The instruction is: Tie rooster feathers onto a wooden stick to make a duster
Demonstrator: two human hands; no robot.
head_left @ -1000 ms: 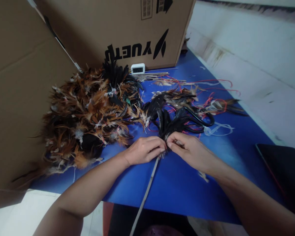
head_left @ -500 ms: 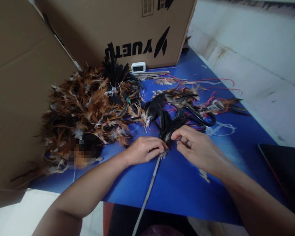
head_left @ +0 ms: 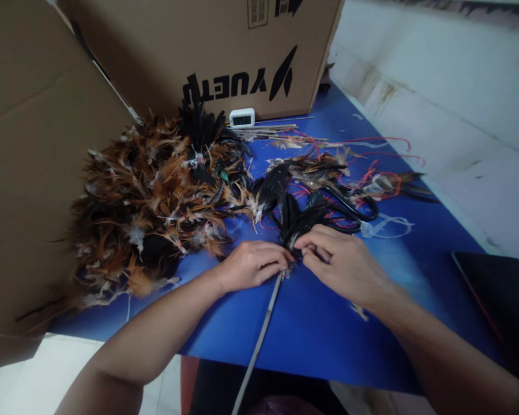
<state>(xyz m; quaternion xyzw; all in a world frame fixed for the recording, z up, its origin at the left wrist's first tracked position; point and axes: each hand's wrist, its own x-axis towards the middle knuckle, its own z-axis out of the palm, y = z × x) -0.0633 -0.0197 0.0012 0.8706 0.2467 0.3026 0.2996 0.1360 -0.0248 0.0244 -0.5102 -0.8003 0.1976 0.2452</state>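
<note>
A thin pale stick point(head_left: 262, 334) slants up from the front edge of the table to a bundle of black feathers point(head_left: 289, 216) fanning out at its upper end. My left hand point(head_left: 255, 265) is closed on the feather bases where they meet the stick, its fingertips pinched at the joint. Just right of it, my right hand point(head_left: 335, 259) has its fingers curled in, with the index fingertip at the base of the black feathers. Whatever lies between its thumb and fingers is hidden or too fine to name.
A heap of brown and black feather tufts point(head_left: 151, 202) covers the left. Behind stand a cardboard box point(head_left: 155, 52) and a small white digital display point(head_left: 242, 118). Thin sticks point(head_left: 277, 129), red strings point(head_left: 384, 138) and black-handled scissors point(head_left: 367, 213) lie beyond my hands. A dark flat object point(head_left: 497, 300) is right.
My right hand has moved a little left, bringing its fingertips in to the feather bases. The left hand keeps its hold on the bundle.
</note>
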